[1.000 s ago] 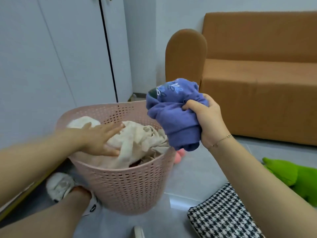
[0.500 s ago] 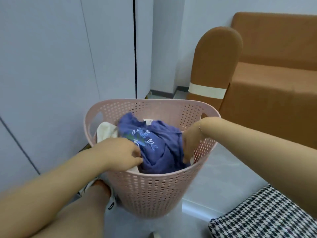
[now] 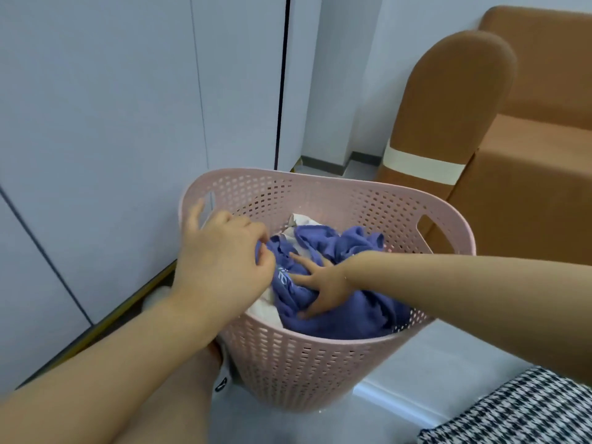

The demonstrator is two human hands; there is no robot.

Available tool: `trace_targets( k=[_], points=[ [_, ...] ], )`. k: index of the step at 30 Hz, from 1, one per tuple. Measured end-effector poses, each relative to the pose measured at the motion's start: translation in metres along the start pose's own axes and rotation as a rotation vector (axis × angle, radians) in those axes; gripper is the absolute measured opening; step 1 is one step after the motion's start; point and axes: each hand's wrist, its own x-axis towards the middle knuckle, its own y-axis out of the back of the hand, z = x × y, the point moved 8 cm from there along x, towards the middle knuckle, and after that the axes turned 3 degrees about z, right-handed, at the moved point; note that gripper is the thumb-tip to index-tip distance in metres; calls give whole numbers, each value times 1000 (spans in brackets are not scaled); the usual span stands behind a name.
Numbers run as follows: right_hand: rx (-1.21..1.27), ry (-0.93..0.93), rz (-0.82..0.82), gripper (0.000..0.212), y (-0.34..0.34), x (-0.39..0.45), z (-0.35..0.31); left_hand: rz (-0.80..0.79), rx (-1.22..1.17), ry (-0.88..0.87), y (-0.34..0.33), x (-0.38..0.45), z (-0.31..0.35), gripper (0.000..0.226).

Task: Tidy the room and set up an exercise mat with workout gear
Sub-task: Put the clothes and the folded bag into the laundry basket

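Whereas a second ago the right hand (image 3: 323, 285) held the purple garment (image 3: 349, 312) bunched above the pink laundry basket (image 3: 288, 373), the garment now lies inside it on the white cloth (image 3: 266, 310). The right hand presses it down with fingers spread; the left hand (image 3: 224, 267) pinches its edge. This item appears stowed, while the houndstooth cushion (image 3: 519, 415) remains on the floor.

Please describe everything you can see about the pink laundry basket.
The pink laundry basket looks like plastic, with perforated walls, a smooth rim and two handle slots. It stands upright on the floor beside the sofa arm. Inside lie a purple garment and pale cloth. The right hand presses the garment; the left hand pinches its edge.
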Motion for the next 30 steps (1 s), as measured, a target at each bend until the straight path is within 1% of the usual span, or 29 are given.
trace_targets(
  k=[2, 5, 7, 8, 10, 12, 13, 14, 15, 16, 17, 19, 20, 21, 23, 25, 28, 30],
  points=[
    [-119, -12, -55, 90, -22, 15, -6, -77, 18, 40, -7, 0, -1, 33],
    [-159, -53, -104, 92, -25, 23, -13, -195, 39, 45, -14, 3, 2, 29],
    [-111, -35, -85, 94, -10, 20, -14, -282, 55, 42, -20, 2, 1, 28],
    [-47, -19, -75, 96, -1, 16, -11, -290, 58, 33, -20, 1, 2, 29],
    [67, 20, -45, 102, 21, -1, 1, -234, 27, 21, -16, 2, 4, 30],
    [171, 52, 48, 101, 46, -25, 14, -168, -41, 29, -10, 2, 5, 31],
    [196, 63, 147, 98, 61, -35, 19, -144, -62, 26, -8, 2, 6, 31],
    [174, 58, 279, 93, 75, -44, 25, -139, -71, 27, -8, 3, 6, 31],
    [102, 16, 392, 89, 82, -48, 33, -141, -70, 27, -9, 4, 7, 32],
    [15, -49, 428, 91, 81, -48, 39, -151, -70, 30, -10, 5, 7, 32],
    [-42, -118, 359, 98, 68, -41, 46, -151, -76, 31, -10, 5, 8, 33],
    [-10, -240, 75, 106, 20, -21, 54, -153, -87, 31, -11, 6, 11, 34],
    [9, -270, -32, 104, -1, -12, 55, -150, -91, 22, -12, 6, 13, 34],
    [1, -282, -90, 100, -10, -7, 54, -136, -93, 12, -12, 7, 14, 34],
    [-45, -255, -90, 89, -3, -6, 46, -123, -110, 22, -12, 9, 14, 32],
    [-24, -231, -67, 83, 7, -12, 40, -112, -130, 19, -10, 9, 16, 33],
    [125, -282, -21, 92, 5, -18, 47, -114, -174, 40, -7, 9, 15, 38],
    [202, -273, -5, 93, 3, -30, 47, -128, -169, 37, -5, 8, 17, 34]
  ],
)
